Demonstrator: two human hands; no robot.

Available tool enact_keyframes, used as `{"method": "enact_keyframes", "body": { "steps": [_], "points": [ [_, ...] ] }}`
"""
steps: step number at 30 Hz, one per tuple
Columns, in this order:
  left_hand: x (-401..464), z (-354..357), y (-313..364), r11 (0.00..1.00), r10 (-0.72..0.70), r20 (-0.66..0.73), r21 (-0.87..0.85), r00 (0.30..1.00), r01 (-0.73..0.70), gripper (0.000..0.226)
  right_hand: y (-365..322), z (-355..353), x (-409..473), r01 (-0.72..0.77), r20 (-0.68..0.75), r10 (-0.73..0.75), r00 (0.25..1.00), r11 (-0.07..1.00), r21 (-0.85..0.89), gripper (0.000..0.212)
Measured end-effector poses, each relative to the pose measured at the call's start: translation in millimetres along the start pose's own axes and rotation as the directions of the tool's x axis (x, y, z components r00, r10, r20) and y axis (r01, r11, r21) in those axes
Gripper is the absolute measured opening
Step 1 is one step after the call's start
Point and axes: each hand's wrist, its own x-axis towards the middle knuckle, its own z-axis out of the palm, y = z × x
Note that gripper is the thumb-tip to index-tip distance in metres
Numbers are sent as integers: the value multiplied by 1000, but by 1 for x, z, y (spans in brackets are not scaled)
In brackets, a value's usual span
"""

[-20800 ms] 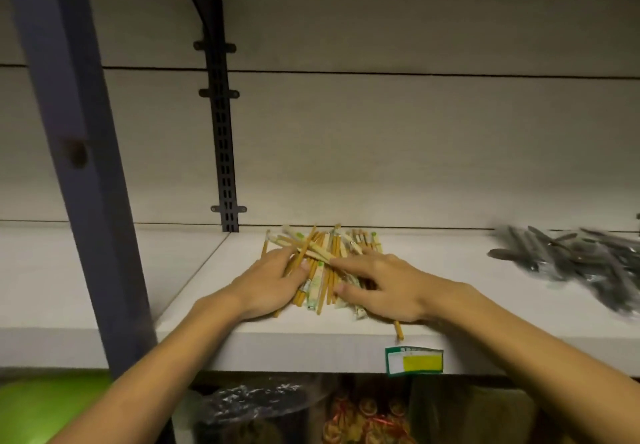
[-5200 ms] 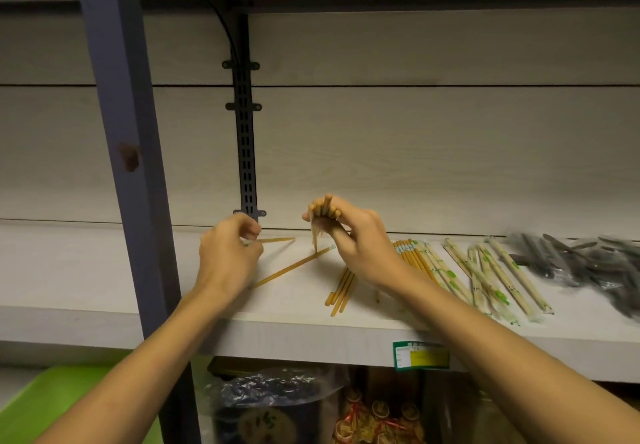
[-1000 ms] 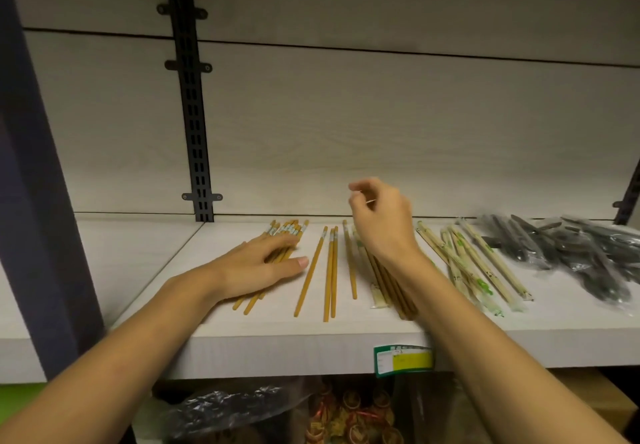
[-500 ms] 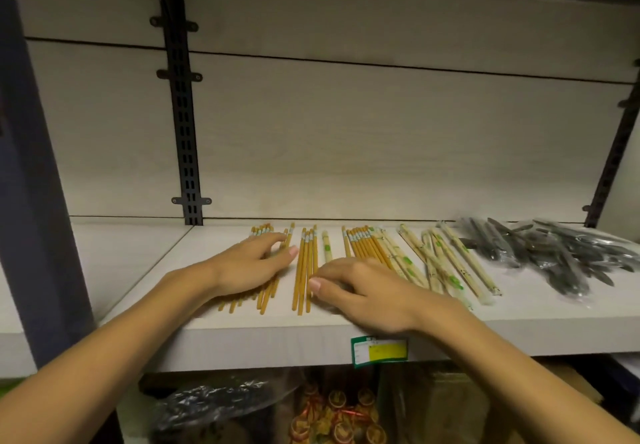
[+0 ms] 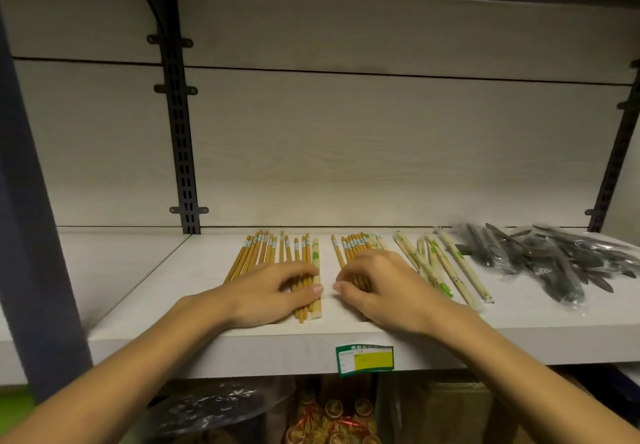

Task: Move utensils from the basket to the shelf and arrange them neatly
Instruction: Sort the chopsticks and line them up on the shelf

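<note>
Mid-frame on the white shelf (image 5: 194, 270), slim yellow-brown chopsticks (image 5: 266, 253) lie in two bunches, some paper-wrapped. Left hand (image 5: 273, 293) presses one bunch, right hand (image 5: 377, 291) the other, fingers loosely bent, gripping nothing. Exact sticks uncountable.

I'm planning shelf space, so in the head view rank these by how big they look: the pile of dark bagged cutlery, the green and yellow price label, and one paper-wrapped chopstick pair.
1. Dark bagged cutlery pile
2. Price label
3. Paper-wrapped chopstick pair, long but thin; the label sits nearer the camera, so this order is unsure.
</note>
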Motion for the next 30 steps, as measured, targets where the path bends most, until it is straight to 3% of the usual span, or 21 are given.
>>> {"method": "enact_keyframes", "body": {
  "steps": [3, 8, 13, 24, 27, 30],
  "points": [
    [0, -2, -2, 999, 8, -95, -47, 995, -13, 48, -14, 4, 13, -40, -55, 41, 998, 999, 30, 28],
    [-3, -9, -5, 998, 3, -222, -63, 975, -18, 36, -33, 17, 28, -94, 133, 97, 986, 995, -25, 31],
    [-9, -10, -10, 1000, -6, -191, -8, 981, 4, 33, -34, 14, 37, -170, 209, 169, 963, 985, -13, 31],
    [14, -9, 3, 992, 17, -216, 128, 976, 11, 29, -10, 1, 15, -171, -91, 188, 978, 972, 163, 25],
    [27, -4, 13, 990, 30, -203, 140, 979, -1, 30, 12, -19, 0, -209, -196, 235, 952, 967, 145, 19],
    [37, 3, 33, 988, 77, -122, 140, 989, -60, 36, 44, -42, -14, -311, -214, 316, 924, 949, 58, 21]
  ]
}}
